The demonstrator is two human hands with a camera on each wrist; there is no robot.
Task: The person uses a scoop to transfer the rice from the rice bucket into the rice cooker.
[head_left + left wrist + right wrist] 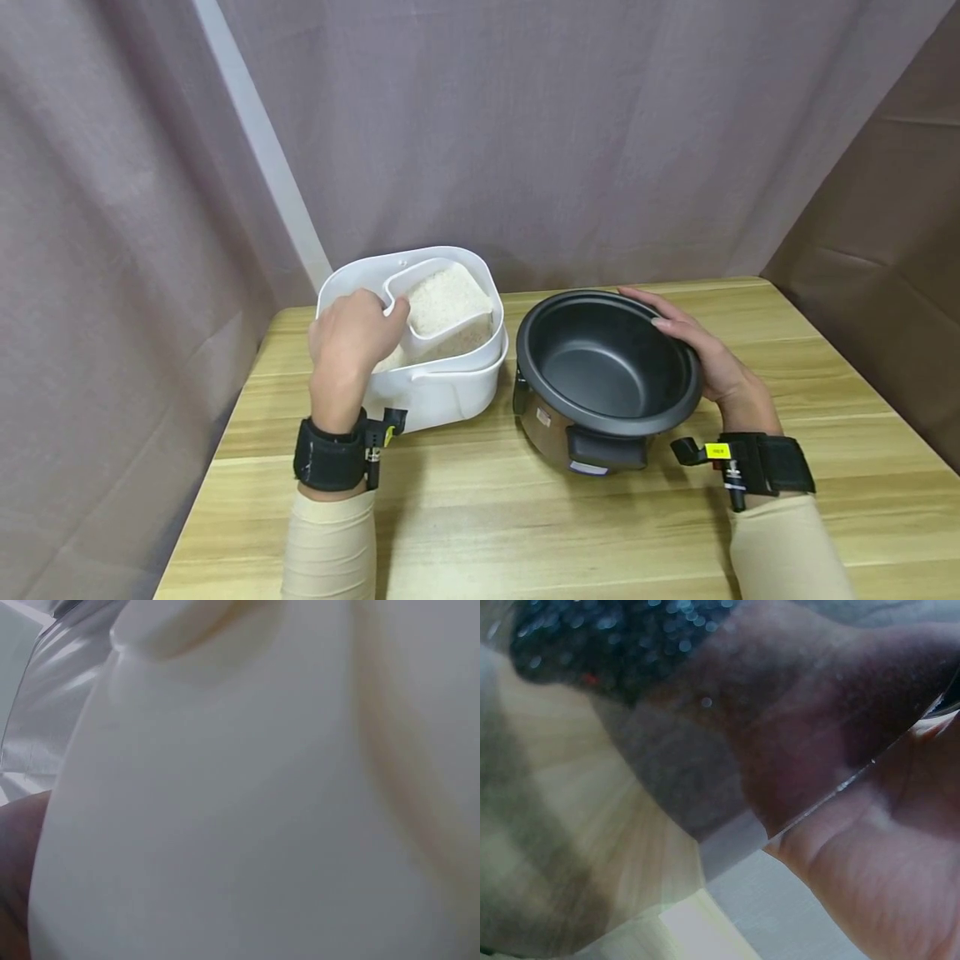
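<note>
1. Left hand [352, 342] grips the scoop [438, 304], heaped with rice [446, 296], inside the white tub [420, 383] near the table's [465, 500] back edge.
2. Right hand [705, 354] cups the pot's [607, 375] rim, apparently steadying it just beside the tub.

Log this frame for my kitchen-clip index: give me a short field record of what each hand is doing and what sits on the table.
left hand: grips the handle of a white scoop heaped with rice
scoop position: inside the white rice container
right hand: rests on the far right rim of the black inner pot, fingers curved along it
pot contents: nothing visible inside
pot housing: silver cooker body below the rim
layout: container on the left, pot on the right, close together
surface: wooden table
</note>
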